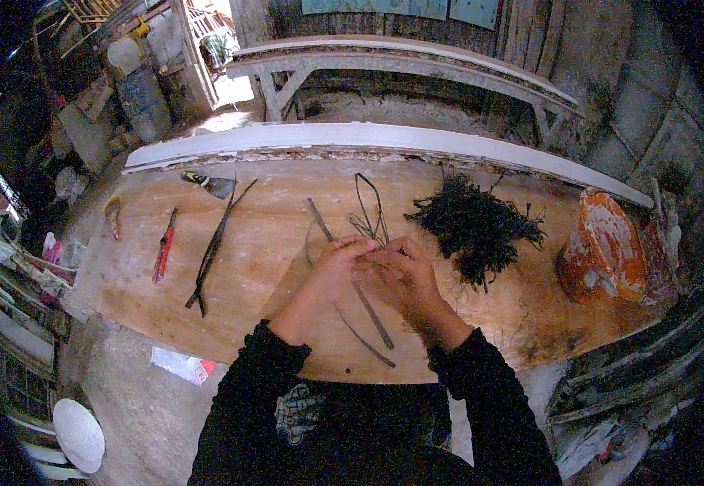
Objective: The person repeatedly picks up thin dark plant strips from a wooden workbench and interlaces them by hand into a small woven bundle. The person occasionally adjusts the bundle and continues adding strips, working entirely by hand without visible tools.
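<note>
Over the middle of the wooden table, my left hand (342,266) and my right hand (407,274) meet with their fingertips pinched together. Between them is a thin dark strip (363,188), bent into narrow loops that stick up past the fingers. The exact grip point is hidden by the fingers. Below the hands, a long flat dark strip (374,317) lies slantwise on the tabletop, with a thinner curved strip (361,334) beside it. To the right of my right hand sits a bushy heap of black knotted strips (480,225).
Left on the table (279,324) lie a bundle of long black strips (216,247), a red-handled tool (163,249), a putty knife (209,184) and a small brush (113,217). A smeared orange bucket (603,249) stands right. A white board (368,136) runs along the far edge.
</note>
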Available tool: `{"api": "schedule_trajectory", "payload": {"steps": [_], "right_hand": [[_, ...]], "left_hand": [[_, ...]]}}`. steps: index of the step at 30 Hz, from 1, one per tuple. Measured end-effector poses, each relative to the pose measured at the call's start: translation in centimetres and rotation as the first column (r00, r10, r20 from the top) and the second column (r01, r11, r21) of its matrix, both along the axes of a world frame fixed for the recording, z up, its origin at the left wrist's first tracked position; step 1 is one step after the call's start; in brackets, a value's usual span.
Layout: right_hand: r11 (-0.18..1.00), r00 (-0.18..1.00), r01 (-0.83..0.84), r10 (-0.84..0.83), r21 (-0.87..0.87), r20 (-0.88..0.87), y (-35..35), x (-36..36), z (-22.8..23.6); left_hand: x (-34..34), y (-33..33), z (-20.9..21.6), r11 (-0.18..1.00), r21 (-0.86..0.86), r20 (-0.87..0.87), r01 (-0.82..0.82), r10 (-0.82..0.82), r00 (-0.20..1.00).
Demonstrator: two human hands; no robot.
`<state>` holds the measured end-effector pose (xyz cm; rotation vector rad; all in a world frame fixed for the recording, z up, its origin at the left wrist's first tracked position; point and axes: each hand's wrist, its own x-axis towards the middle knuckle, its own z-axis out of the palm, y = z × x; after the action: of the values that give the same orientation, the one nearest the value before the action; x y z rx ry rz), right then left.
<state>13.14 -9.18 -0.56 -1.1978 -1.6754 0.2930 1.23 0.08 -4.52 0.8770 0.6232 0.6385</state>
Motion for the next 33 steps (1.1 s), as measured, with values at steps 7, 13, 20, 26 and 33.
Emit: {"api": "schedule_trajectory", "payload": {"steps": [7,13,20,26,33], "right_hand": [[0.999,0.997,0.032,-0.033,-0.019,-0.073,-0.3,-0.2,1.0],[0.990,0.883,0.062,-0.112,-0.123,-0.456,1.0,0.9,-2.2],[0.944,0.619,-0.130,-0.160,-0.302,-0.769,1.6,1.7,-3.2],[0.939,0.624,-0.211,-0.084,-0.271,-0.777,1.4,1.4,-2.2],[0.943,0.759,-0.181,-0.046,-0.279,-0.649,1.5,1.6,-2.6]], "left_hand": [[0.0,-0.2,0.0,0.996,0.065,-0.036,0.061,-0.059,0.998],[0.4,-1.3,1.6,0.997,0.083,-0.105,0.008,0.001,0.994],[0.4,-1.6,1.9,0.962,0.267,-0.148,0.054,-0.015,0.989],[0.6,-1.2,0.6,0.945,0.326,-0.080,-0.024,0.053,0.995],[0.7,-1.0,0.4,0.923,0.367,-0.088,-0.118,0.161,0.983]]}}
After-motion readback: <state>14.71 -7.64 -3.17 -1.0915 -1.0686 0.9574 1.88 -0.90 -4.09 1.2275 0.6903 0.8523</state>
